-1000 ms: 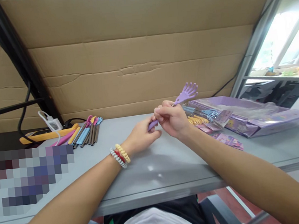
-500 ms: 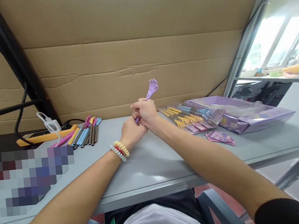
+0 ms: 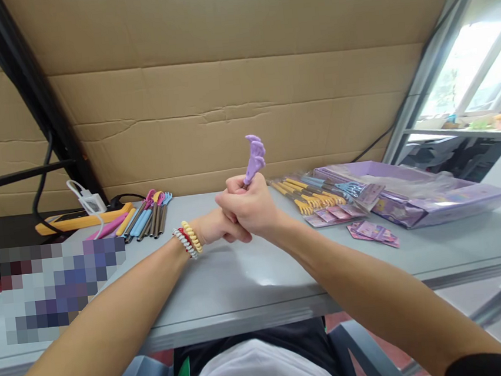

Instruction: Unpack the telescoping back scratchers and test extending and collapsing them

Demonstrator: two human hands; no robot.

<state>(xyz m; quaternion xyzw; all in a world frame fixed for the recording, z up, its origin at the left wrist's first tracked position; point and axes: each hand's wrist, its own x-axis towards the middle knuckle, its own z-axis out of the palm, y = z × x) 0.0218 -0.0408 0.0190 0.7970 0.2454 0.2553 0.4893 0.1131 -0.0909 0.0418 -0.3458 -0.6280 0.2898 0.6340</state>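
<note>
A purple back scratcher (image 3: 255, 155) with a hand-shaped head stands up out of my fists, above the middle of the table. My right hand (image 3: 256, 206) is closed around its upper handle, just under the head. Pressed against it from the left, my left hand (image 3: 219, 226) is closed too, fingers curled at the lower end; the handle is hidden inside the two hands. Yellow back scratchers (image 3: 307, 197) and blue ones (image 3: 348, 187) in clear wrap lie to the right, beside pink printed cards (image 3: 374, 234). More back scratchers (image 3: 149, 216) with dark handles lie at the left.
A purple box (image 3: 445, 207) with clear plastic in it stands on the grey table (image 3: 260, 287) at the right. At the left are a yellow power strip (image 3: 70, 223) and a white charger (image 3: 93, 202) with cables. Behind rises a cardboard wall (image 3: 240, 82).
The back scratcher's head has turned from facing me to a sideways view. My right hand has rotated with it, and my left hand has shifted slightly left and lower. The view has moved a little.
</note>
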